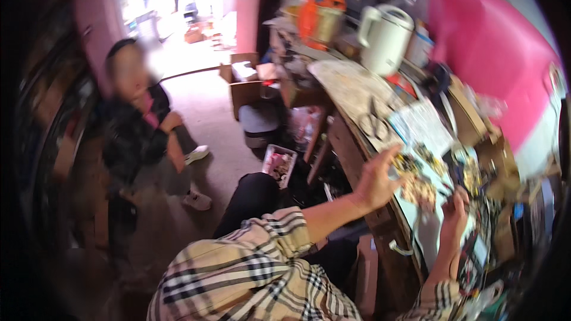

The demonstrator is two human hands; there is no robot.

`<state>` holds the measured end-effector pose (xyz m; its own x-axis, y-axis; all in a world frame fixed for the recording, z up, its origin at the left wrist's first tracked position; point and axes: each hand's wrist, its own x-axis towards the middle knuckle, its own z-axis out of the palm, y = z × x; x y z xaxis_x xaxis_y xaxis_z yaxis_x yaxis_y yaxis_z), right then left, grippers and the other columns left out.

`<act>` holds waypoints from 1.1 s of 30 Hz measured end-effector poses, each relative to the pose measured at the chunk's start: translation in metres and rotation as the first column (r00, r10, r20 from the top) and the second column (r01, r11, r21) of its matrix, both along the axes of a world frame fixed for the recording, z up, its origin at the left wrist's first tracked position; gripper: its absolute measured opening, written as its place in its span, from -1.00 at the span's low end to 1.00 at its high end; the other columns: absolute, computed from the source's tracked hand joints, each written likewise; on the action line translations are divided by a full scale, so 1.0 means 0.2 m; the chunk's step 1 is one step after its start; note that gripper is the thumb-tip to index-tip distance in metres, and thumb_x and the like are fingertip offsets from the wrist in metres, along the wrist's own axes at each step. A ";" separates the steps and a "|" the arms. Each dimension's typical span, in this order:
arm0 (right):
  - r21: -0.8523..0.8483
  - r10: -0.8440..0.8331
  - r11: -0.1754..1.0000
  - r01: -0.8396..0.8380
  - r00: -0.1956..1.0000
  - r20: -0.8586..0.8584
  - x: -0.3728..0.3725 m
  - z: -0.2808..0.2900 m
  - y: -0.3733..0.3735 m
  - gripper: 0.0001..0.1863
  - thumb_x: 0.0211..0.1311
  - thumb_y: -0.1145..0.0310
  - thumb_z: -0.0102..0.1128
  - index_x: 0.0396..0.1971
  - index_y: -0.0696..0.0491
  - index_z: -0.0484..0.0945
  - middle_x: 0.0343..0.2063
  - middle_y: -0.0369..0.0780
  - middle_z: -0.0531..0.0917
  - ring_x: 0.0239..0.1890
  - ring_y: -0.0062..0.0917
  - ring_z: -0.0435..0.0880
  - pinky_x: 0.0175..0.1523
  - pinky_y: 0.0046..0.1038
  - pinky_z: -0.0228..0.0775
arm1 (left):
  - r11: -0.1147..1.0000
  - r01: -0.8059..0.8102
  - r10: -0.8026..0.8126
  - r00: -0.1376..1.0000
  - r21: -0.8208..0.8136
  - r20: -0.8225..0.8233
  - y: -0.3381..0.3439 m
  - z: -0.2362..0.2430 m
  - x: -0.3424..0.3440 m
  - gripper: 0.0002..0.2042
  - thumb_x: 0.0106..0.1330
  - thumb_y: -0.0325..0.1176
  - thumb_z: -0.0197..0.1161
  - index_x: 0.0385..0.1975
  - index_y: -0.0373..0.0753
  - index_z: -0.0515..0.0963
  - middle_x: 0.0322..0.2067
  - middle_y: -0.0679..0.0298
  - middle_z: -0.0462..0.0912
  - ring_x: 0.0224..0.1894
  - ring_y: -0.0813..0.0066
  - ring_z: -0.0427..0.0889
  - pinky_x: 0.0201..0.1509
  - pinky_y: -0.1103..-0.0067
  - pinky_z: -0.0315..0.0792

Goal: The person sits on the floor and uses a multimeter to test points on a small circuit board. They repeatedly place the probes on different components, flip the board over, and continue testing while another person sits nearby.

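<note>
My left hand [379,179] is over the near edge of the workbench, thumb and fingers apart. Beside its fingertips lie a cluster of small yellow and black parts [407,163] and a copper-coloured flat piece [419,193], perhaps a circuit board. To the right, my right hand [455,209] has its fingers curled together. A small dark thing [444,191] shows at its fingertips, too blurred to name. More yellowish parts [470,178] lie just beyond that hand. Under the parts is a pale work surface [426,232].
Scissors [373,125] and an open notebook [422,125] lie farther along the bench. A white kettle [386,38] and an orange round object [321,16] stand at the back. Cardboard boxes [501,163] crowd the right. A person [140,125] sits at the left.
</note>
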<state>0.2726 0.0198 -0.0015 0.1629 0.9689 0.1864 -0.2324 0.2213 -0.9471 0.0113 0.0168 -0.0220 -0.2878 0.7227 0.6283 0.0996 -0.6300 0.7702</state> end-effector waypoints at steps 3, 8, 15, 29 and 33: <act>-0.098 -0.013 0.995 0.006 0.997 -0.071 -0.05 -0.04 0.08 -0.87 0.23 0.34 0.17 -0.23 -0.06 0.50 -0.46 -0.46 0.45 -0.46 -0.77 0.39 -0.35 -0.67 0.27 | 0.995 -0.090 0.089 0.996 -0.034 -0.027 -0.03 0.01 -0.09 -0.48 0.01 -0.42 0.44 0.00 -0.38 0.45 -0.12 0.09 0.59 -0.09 0.39 0.58 0.02 0.51 0.44; -0.042 0.044 0.998 -0.050 0.990 -0.138 -0.16 0.06 -0.03 -0.92 0.26 0.37 0.12 -0.31 0.03 0.48 -0.49 -0.39 0.49 -0.53 -0.74 0.41 -0.46 -0.64 0.30 | 0.994 0.057 -0.054 0.998 -0.093 0.040 -0.11 0.01 -0.15 -0.45 0.08 -0.54 0.38 0.10 -0.44 0.35 -0.07 0.14 0.55 -0.05 0.49 0.54 0.06 0.57 0.43; -0.034 0.026 0.999 -0.030 0.993 -0.111 -0.15 0.09 -0.05 -0.86 0.31 0.28 0.07 -0.38 0.01 0.43 -0.59 -0.37 0.48 -0.68 -0.73 0.41 -0.54 -0.59 0.35 | 0.973 0.194 -0.184 0.979 -0.124 0.084 -0.10 -0.01 -0.06 -0.43 0.14 -0.59 0.33 0.16 -0.48 0.26 -0.03 0.20 0.49 -0.05 0.54 0.51 0.09 0.60 0.40; 0.052 -0.161 0.983 0.174 0.707 0.689 -0.19 0.23 -0.12 -0.73 0.21 0.30 0.07 -0.53 0.22 0.53 -0.74 -0.27 0.55 -0.73 -0.65 0.54 -0.62 -0.59 0.36 | 0.926 0.328 -0.271 0.923 -0.189 0.274 -0.13 0.01 -0.07 -0.49 0.16 -0.54 0.33 0.11 -0.44 0.32 -0.06 0.26 0.47 -0.04 0.58 0.46 0.08 0.64 0.36; 0.087 -0.197 0.975 0.205 0.610 0.768 -0.15 0.25 -0.11 -0.71 0.20 0.28 0.05 -0.54 0.22 0.53 -0.77 -0.27 0.52 -0.75 -0.63 0.52 -0.63 -0.55 0.36 | 0.927 0.329 -0.273 0.922 -0.182 0.274 -0.14 0.01 -0.07 -0.46 0.15 -0.55 0.33 0.13 -0.45 0.29 -0.05 0.25 0.47 -0.02 0.57 0.46 0.10 0.63 0.36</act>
<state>0.2418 -0.0027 0.0482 0.1554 0.9319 0.3278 0.6288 0.1626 -0.7604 -0.0018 -0.0113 -0.0203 -0.1561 0.9104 0.3831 -0.2727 -0.4125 0.8692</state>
